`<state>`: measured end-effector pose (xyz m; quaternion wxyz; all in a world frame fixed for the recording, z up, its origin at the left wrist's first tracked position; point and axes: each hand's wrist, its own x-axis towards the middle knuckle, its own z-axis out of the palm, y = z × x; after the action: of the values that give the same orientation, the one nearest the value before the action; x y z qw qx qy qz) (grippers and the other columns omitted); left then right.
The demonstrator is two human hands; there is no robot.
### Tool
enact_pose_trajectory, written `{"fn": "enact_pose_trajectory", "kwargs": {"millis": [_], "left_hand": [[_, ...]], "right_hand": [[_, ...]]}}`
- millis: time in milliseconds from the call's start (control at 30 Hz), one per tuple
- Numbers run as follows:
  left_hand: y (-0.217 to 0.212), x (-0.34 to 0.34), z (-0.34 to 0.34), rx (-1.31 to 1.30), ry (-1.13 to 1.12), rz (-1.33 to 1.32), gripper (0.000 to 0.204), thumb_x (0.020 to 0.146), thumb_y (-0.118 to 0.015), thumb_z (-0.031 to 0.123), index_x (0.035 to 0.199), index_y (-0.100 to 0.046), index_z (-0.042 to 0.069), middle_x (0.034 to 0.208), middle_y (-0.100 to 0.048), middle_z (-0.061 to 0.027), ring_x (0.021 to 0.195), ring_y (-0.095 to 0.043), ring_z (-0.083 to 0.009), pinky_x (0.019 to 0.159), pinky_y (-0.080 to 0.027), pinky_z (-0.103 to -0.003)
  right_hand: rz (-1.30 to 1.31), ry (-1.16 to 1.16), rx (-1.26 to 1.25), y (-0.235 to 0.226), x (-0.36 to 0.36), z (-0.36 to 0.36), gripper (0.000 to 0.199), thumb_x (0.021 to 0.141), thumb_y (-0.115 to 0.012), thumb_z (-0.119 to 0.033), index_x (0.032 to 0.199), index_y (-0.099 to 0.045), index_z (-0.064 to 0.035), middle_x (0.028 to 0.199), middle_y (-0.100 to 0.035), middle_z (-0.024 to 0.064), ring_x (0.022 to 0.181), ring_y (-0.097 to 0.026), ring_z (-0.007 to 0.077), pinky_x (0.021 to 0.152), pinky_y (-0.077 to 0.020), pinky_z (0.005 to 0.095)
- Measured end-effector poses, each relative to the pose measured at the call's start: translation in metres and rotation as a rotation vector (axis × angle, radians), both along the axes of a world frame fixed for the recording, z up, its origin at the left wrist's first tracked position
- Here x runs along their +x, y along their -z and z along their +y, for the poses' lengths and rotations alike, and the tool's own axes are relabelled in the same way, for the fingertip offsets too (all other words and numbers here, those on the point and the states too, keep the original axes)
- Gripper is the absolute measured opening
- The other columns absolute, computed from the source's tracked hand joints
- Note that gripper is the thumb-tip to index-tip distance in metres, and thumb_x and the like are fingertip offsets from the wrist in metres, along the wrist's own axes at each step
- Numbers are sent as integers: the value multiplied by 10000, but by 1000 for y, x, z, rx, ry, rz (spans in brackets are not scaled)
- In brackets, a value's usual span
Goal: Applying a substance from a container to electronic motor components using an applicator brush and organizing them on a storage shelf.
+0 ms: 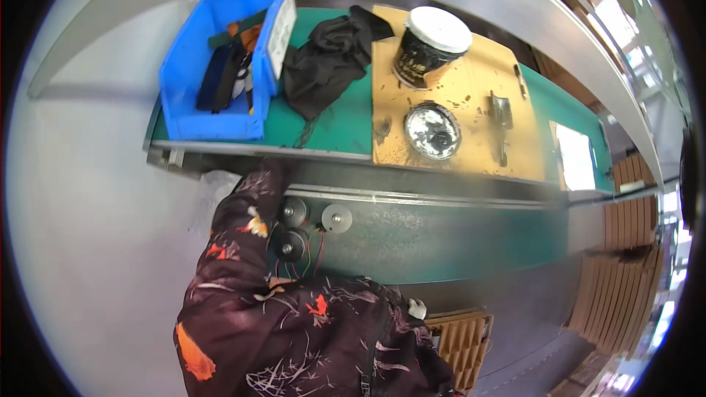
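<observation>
My left sleeve (254, 209), dark with a floral print, reaches up to the front edge of the raised green bench; the left hand itself is hidden there. Beside that forearm, on the lower green surface, sit three round motor-like parts: a silvery disc (337, 218), a darker one (295, 211) and a black one (287, 248), each with a central hub. Thin red, green and yellow wires trail from them. Of my right hand (417, 309), only a small whitish, apparently gloved bit shows past my body, close to a wooden slatted crate (471, 345). Its fingers cannot be made out.
On the raised bench stand a blue bin (213, 129) of tools, a black cloth (327, 62), and stained cardboard (478, 132) bearing a black bucket (415, 62) with white lid, a smeared round lid (432, 131) and a scraper-like tool (502, 114). Stacked cartons (614, 294) stand right.
</observation>
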<state>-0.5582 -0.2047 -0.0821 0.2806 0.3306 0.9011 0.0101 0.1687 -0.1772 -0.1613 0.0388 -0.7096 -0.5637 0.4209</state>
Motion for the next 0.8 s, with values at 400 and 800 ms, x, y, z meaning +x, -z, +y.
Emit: {"fn": "enact_pose_trajectory", "kwargs": {"millis": [400, 800], "left_hand": [[-83, 247, 151, 9, 316, -135, 271, 641, -721, 120, 895, -760, 35, 951, -736, -168, 945, -713, -330, 758, -587, -426], [38, 483, 98, 199, 896, 152, 72, 698, -660, 144, 694, -721, 106, 676, -693, -80, 726, -713, -294, 576, -553, -455]], "right_hand": [[37, -310, 13, 47, 59, 99, 335, 840, -670, -284, 974, -721, 19, 879, -728, 197, 802, -695, 317, 759, -539, 389], [9, -489, 109, 81, 138, 177, 322, 847, -662, -288, 953, -724, 10, 879, -726, 201, 797, -689, 336, 754, -537, 399]]}}
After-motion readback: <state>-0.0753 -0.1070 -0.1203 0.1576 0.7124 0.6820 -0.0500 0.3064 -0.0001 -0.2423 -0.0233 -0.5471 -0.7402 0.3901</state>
